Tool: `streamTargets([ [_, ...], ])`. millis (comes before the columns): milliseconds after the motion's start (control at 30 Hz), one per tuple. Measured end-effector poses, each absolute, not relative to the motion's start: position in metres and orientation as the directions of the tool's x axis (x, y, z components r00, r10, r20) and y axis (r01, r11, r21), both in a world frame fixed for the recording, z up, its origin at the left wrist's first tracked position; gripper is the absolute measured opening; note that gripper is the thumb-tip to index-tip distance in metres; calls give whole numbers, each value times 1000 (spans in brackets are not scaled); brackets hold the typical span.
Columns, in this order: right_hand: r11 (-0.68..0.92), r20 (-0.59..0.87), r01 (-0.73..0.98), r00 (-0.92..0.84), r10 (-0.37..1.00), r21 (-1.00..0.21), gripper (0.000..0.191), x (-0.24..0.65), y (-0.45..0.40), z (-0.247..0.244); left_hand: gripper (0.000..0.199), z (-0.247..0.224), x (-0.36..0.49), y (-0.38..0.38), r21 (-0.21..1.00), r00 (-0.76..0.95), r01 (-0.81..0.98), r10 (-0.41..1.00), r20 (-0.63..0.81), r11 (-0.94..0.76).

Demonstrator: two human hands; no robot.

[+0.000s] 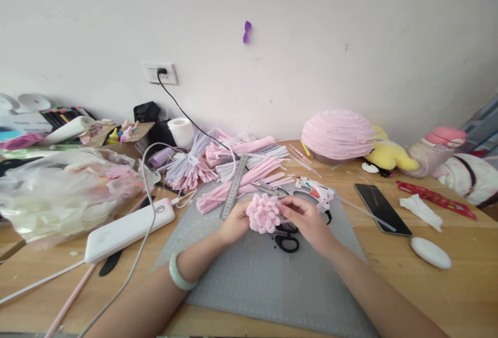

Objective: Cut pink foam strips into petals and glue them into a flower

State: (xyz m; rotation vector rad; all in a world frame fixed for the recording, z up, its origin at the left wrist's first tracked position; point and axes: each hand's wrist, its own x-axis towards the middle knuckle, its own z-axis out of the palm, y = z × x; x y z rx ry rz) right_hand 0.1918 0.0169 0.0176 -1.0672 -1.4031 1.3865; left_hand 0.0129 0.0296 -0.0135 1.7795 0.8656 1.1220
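Note:
A fluffy pink flower (263, 213) with many looped petals, seemingly bent from pipe cleaners, is held up over the grey cutting mat (249, 281). My left hand (235, 222) grips it from the left, its fingertips partly hidden behind the petals. From the right, my right hand (305, 219) pinches the flower's edge between thumb and fingers. Black-handled scissors (288, 243) lie on the mat just behind and below the flower. A metal ruler (234, 186) rests across pink pipe cleaners (212, 199) beyond my left hand. Past my right hand lies a white glue gun (317, 190).
On the left are a white power bank (130, 230) with a looping cable and a crumpled plastic bag (70, 193). A phone (381, 208), a white oval case (431, 252) and a tissue (421, 212) lie right. A pink domed bundle (337, 133) stands by the wall.

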Motion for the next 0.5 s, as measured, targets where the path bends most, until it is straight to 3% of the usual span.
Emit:
streamTargets([
  [333, -28, -33, 41, -130, 991, -999, 24, 191, 27, 4, 22, -15, 15, 33, 855, 410, 180, 827, 384, -486],
  [500, 54, 49, 56, -97, 994, -997, 23, 196, 26, 8, 32, -9, 12, 30, 807, 573, 133, 709, 411, -576],
])
